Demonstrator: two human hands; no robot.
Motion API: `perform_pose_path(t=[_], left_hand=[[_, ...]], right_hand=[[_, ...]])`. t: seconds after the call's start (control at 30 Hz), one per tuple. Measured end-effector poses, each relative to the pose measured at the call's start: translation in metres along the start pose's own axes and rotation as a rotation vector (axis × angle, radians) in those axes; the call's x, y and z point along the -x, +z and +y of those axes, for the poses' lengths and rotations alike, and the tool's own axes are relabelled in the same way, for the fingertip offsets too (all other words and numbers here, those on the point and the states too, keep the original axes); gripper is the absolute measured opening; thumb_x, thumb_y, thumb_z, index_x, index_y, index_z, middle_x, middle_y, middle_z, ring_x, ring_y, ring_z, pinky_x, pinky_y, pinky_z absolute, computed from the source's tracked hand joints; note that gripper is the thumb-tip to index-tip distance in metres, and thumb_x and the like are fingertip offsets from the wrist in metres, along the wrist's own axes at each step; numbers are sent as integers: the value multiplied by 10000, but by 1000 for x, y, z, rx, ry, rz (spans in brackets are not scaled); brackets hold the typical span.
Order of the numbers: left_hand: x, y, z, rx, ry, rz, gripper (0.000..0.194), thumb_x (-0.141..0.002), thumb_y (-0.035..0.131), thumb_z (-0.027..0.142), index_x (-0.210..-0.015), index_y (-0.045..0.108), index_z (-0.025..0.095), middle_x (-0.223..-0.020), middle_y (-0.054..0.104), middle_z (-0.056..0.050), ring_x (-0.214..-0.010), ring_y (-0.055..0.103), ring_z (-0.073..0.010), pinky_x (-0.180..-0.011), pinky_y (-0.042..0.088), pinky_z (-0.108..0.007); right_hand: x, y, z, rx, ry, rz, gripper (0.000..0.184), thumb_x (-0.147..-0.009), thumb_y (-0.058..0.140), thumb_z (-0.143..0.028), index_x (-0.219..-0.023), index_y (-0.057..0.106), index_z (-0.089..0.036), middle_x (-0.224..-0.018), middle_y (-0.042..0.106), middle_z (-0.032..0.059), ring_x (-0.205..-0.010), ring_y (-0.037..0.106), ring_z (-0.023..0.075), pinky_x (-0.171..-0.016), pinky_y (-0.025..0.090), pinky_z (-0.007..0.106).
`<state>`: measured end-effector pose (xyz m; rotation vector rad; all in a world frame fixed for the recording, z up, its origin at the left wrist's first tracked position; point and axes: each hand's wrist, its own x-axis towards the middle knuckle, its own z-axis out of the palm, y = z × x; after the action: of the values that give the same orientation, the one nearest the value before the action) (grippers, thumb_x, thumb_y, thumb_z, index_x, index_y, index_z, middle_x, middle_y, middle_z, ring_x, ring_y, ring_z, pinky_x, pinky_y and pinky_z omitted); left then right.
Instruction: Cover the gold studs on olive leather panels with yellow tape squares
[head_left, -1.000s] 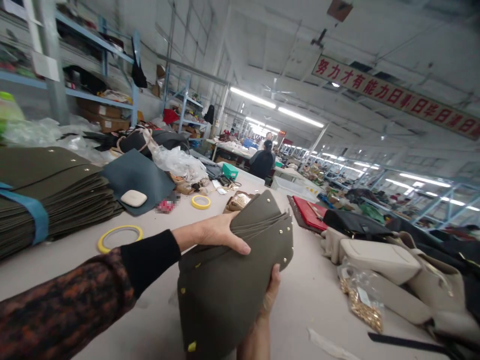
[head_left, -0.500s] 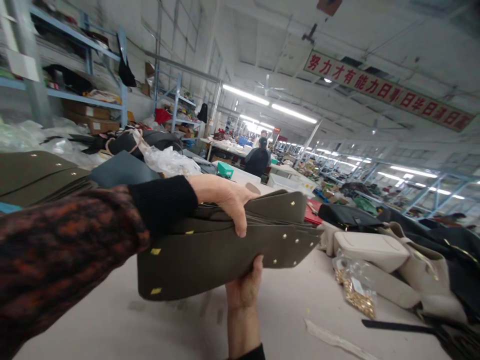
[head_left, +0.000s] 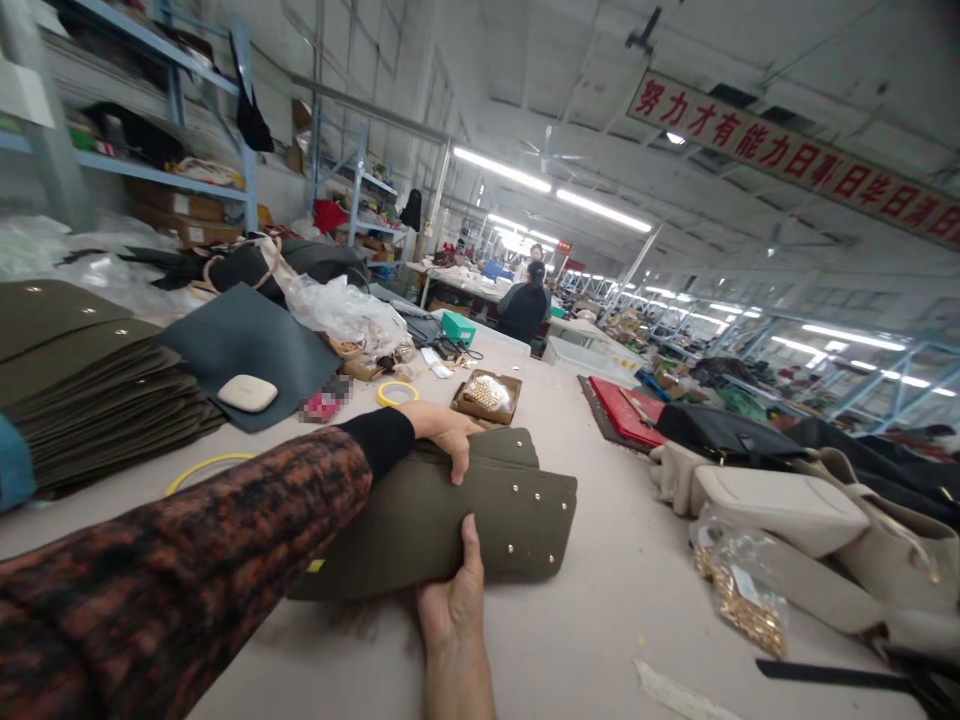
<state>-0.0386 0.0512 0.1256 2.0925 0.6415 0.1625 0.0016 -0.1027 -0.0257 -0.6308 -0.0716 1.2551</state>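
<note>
Green panels (head_left: 431,520) overlapped in a stack. The left hand (head_left: 441,430) gripped their far edge; the right hand (head_left: 454,602) gripped the near edge.

Olive panels (head_left: 435,520), 6 o'clock: matt, smooth, leather-like, w/ shiny metal studs (head_left: 538,496). Patterned sleeve (head_left: 202,560), 8 o'clock: matt cloth. White case (head_left: 247,393), 9 o'clock: smooth, plastic-looking. Bag (head_left: 727,545), 4 o'clock: clear glossy plastic, shiny gold-col. bits (head_left: 754,618) inside.

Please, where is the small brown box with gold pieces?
In the head view, the small brown box sits on the table near the middle, just beyond the olive panels and right of the farther yellow tape roll.
</note>
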Motion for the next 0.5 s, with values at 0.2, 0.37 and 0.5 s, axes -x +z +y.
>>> perform_pose_path(t=[0.2, 0.37, 0.5], left_hand=[[9, 8, 15, -409, 140, -77, 768, -353, 759, 129, -1098, 680, 298, -1040, 698, -40, -934, 609, -326, -871, 457, -393], [10, 8, 14, -685, 94, -90, 927, -453, 756, 237, -1344, 507, 301, -1205, 613, -104, -1027, 570, -360, -874, 457, -419], [1, 16, 11, -812, -2, -65, 970, -464, 776, 289, -1383, 467, 290, -1259, 549, -151, -1067, 541, -402, -898, 442, -469]], right_hand=[[2, 4, 7, -64, -2, -30, 526, -642, 799, -390, -1119, 649, -225, -1087, 726, 32, -1108, 626, 238, -1026, 454, 433], [10, -2, -2, 67, 85, 25, 509, -641, 816, -454, -1051, 630, -216, -1031, 734, 43, -1000, 675, 221, -889, 526, 387], [42, -28, -11, 475, 414, -36, 524, -523, 864, -492, -837, 648, -133, -677, 712, 59, -618, 701, 217, -550, 533, 292]])
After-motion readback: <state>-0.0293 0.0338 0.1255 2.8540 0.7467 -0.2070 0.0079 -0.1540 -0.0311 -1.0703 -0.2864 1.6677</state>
